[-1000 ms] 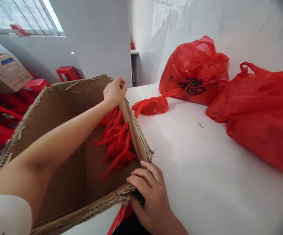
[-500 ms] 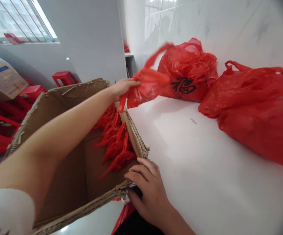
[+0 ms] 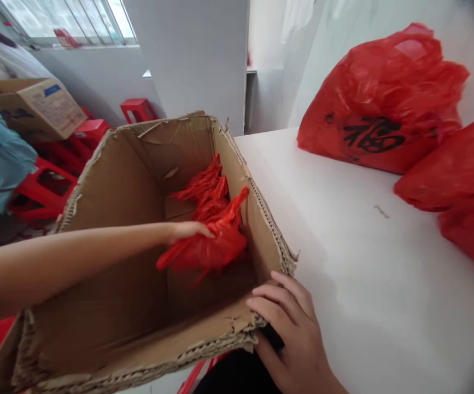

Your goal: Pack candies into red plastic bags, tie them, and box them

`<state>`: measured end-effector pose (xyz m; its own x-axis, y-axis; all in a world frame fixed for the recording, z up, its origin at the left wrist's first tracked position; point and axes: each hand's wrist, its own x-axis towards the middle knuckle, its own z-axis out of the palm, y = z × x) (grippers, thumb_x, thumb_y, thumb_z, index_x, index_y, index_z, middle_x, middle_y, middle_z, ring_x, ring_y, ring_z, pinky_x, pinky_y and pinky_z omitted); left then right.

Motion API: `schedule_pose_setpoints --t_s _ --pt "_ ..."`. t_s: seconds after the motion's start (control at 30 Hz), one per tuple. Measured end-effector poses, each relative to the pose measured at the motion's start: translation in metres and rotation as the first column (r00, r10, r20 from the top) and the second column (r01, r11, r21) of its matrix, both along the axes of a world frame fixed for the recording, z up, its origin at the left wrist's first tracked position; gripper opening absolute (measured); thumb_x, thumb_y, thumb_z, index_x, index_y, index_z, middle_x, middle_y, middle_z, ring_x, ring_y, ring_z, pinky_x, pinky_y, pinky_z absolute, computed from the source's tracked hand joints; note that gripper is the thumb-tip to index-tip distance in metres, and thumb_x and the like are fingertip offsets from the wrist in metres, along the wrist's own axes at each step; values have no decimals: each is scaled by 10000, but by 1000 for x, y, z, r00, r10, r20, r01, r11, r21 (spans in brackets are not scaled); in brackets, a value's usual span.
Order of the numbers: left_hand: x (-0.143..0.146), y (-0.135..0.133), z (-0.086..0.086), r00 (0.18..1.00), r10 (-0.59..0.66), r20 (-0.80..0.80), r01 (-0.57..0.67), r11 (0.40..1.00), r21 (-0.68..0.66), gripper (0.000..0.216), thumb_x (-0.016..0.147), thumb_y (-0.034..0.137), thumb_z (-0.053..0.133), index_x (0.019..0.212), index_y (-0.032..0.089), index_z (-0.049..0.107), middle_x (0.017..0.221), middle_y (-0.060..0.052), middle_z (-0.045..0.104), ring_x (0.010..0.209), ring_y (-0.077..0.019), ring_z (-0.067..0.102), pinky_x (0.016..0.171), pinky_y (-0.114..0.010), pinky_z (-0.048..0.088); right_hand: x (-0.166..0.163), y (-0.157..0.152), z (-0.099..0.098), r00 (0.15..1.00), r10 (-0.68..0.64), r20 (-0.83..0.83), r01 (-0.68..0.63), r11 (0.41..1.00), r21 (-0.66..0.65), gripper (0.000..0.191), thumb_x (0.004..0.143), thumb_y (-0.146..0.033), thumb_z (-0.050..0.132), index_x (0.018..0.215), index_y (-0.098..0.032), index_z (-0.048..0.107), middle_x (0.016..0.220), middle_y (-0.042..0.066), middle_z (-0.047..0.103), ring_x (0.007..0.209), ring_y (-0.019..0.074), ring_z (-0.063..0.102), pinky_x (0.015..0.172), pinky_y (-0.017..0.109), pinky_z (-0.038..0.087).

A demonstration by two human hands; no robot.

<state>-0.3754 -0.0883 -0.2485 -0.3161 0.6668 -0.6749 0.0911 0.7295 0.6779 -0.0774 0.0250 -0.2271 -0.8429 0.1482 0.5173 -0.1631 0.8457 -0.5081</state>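
From the head camera, the left hand grasps a red plastic bag inside an open cardboard box, in front of other small red bags. The right hand clasps the box's near right corner, near the held bag but apart.

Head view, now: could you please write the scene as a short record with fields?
Left hand: holds a red bag inside the cardboard box
Right hand: grips the box's near right corner
Box: open, edges torn; more red bags inside
White table: bears larger red bags, one with black writing
Left background: red stools, second box
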Motion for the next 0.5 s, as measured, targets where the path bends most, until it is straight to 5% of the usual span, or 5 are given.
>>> schedule_pose_setpoints --t_s 0.13,0.23,0.37,0.5 --pt "42 6 -74 1000 -5 -15 5 1000 -13 267 677 404 634 840 195 666 792 -40 718 882 -268 655 799 -365 499 -2 1 2 1000 -3 -9 3 1000 25 309 782 -161 592 1082 -236 585 1048 49 656 1197 275 468 974 431 385" --pt "56 7 -104 990 38 -139 -41 999 -18 235 700 358 630 863 191 607 884 -58 682 976 -279 601 870 -381 454 -3 1 2 1000 -14 -17 15 1000 19 303 780 -163 588 1074 -234 588 1042 50 657 1190 273 470 968 429 391" --pt "63 -4 -104 972 33 -233 -32 999 7 194 749 281 601 925 202 573 967 -69 637 1039 -296 553 899 -405 414 -2 1 2 1000 -6 -14 6 1000 -5 305 780 -154 585 1077 -227 586 1052 53 653 1194 271 465 990 435 381" --pt "91 -12 -99 990 -121 -72 123 992 31 130 777 277 665 888 217 634 884 -25 653 940 -264 614 818 -373 469 -1 1 1 1000 0 -1 0 1000 -16 308 785 -153 590 1085 -222 587 1062 56 648 1209 273 445 1006 438 362"
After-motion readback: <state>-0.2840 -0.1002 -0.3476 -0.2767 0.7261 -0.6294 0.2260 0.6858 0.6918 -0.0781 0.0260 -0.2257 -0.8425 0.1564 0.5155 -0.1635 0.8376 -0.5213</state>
